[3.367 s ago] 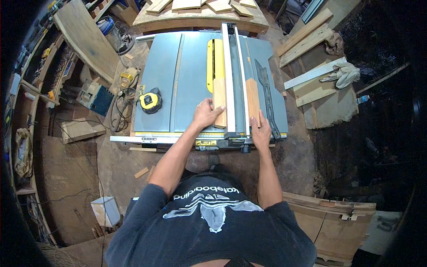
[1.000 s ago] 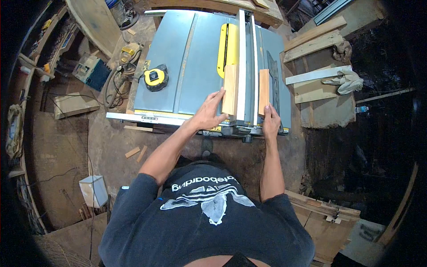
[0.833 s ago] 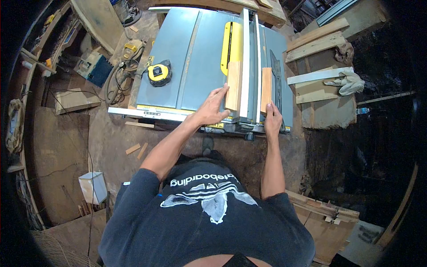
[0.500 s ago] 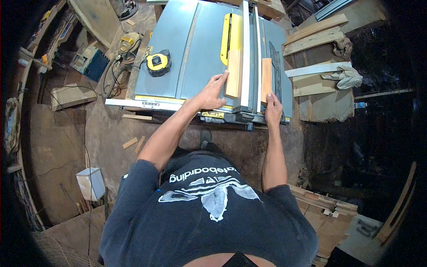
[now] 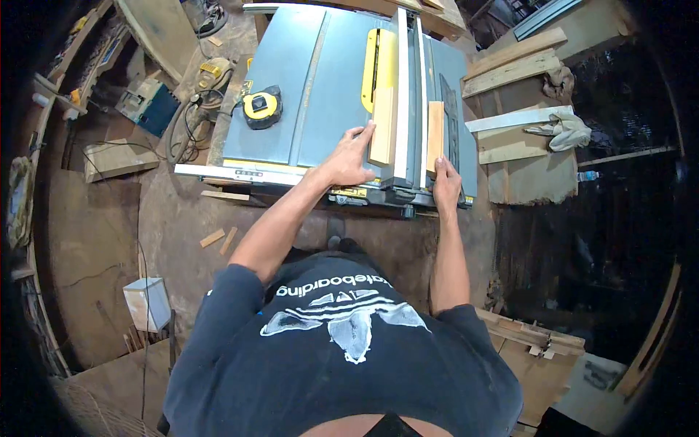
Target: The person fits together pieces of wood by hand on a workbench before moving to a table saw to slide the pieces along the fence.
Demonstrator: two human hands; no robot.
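Observation:
A table saw (image 5: 291,109) stands in front of me, with a yellow blade insert (image 5: 370,62) and a long fence (image 5: 403,102). A wooden block (image 5: 382,138) lies along the fence's left side, its far end by the insert. My left hand (image 5: 349,156) is spread on the saw's near edge, fingertips against the block's left side and thumb close to its near end. To the right of the fence, my right hand (image 5: 446,186) pinches the near end of a narrow wood strip (image 5: 435,127) between thumb and fingers.
A yellow and black tape measure (image 5: 261,107) rests on the saw table's left. Boards (image 5: 513,73) and a glove-like cloth (image 5: 564,132) are at the right. A corded power tool (image 5: 211,76) sits at the left, and wood offcuts (image 5: 212,238) lie on the floor.
The view has shifted slightly, so the saw appears a little lower. Both hands and both pieces of wood stay in nearly the same places relative to the fence.

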